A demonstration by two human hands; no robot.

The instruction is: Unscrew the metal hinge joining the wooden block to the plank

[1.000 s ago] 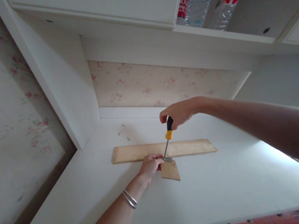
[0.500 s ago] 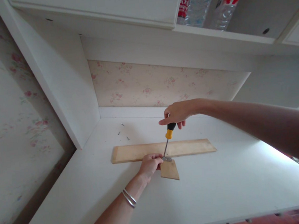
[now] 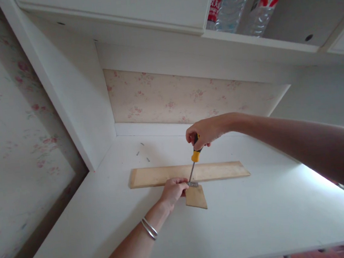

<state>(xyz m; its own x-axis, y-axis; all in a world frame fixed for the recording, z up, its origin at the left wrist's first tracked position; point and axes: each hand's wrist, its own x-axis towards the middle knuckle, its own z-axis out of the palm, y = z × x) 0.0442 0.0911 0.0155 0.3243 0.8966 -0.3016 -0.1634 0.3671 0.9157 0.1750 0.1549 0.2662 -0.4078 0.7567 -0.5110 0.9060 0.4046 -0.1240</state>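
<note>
My right hand is wrapped around the black and yellow handle of a screwdriver. The shaft slants down, its tip meeting the left end of a small metal hinge. That hinge lies where a long wooden board meets a small wooden piece in front of it. Closed at the hinge's left end are the fingers of my left hand, close to the screwdriver tip; its lower fingers sit by the small piece's edge. Any screw under the tip is too small to make out.
Several small screws lie loose on the white tabletop behind the board's left part. A white side panel rises at left. Overhead is a cabinet shelf with plastic bottles.
My right hand's fingers have shifted and curled around the screwdriver handle. The tip stays at the hinge, and my left hand keeps its place. The view has shifted slightly.
</note>
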